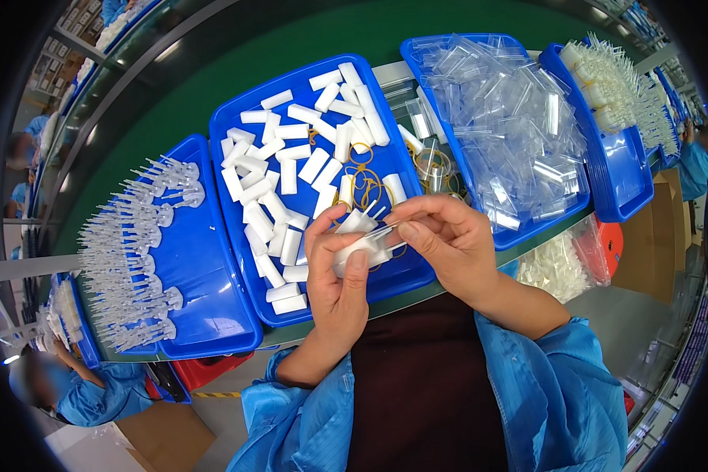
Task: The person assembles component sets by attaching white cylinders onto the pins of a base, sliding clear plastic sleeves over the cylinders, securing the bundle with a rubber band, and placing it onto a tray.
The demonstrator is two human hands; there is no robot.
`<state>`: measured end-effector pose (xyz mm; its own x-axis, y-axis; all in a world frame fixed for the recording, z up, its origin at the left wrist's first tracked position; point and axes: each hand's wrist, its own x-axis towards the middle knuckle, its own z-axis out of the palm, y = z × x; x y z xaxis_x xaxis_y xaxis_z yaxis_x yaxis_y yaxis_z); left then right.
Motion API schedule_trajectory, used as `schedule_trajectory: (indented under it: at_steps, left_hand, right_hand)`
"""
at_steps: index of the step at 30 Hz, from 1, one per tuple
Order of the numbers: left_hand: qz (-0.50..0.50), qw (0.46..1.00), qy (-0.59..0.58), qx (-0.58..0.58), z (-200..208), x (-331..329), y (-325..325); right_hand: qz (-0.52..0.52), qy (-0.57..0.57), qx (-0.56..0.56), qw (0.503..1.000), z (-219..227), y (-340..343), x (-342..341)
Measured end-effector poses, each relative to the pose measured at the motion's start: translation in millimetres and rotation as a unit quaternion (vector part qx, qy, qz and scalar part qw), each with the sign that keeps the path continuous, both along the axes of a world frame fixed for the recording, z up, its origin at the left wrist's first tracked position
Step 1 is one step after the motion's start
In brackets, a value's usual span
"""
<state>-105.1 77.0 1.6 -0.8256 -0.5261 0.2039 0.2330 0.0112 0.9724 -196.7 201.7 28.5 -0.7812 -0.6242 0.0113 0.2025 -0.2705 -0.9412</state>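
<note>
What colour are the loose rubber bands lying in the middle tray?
Yellowish tan, seen in the head view: rubber bands among white blocks in the blue middle tray.

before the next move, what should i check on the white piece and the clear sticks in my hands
1. White piece gripped in the left hand: ok, thumb and fingers wrap it.
2. Thin clear sticks pinched by the right hand: ok, their tips meet the white piece.
3. Sticks seated inside the piece: cannot tell, fingers hide the joint.
4. More white blocks within reach: ok, the middle blue tray holds many.
5. Rubber bands at hand: ok, several lie in that tray behind the hands.
6. Space to set finished pieces down: cannot tell.
</note>
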Motion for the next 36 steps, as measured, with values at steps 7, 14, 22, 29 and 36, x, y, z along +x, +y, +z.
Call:
schedule_trajectory:
  at_steps: [7, 14, 22, 29, 36]
  left_hand:
    - [0.019, 0.996, -0.024, -0.081, 3, 0, -1]
    - [0.002, 0.990, -0.056, -0.130, 5, 2, -6]
    - [-0.043, 0.980, -0.091, -0.170, 16, 5, -6]
    - [-0.047, 0.988, -0.090, -0.120, 15, 5, -4]
    - [-0.045, 0.985, -0.062, -0.157, 12, 5, -1]
  right_hand:
    - [0.000, 0.002, -0.004, 1.000, 1, -2, 2]
    - [0.014, 0.048, 0.077, 0.996, 4, -5, -11]
    - [0.059, 0.056, 0.093, 0.992, 16, 1, -25]
    - [-0.002, 0.137, 0.173, 0.975, 23, -2, -22]
    - [0.024, 0.095, 0.116, 0.988, 18, 2, -23]
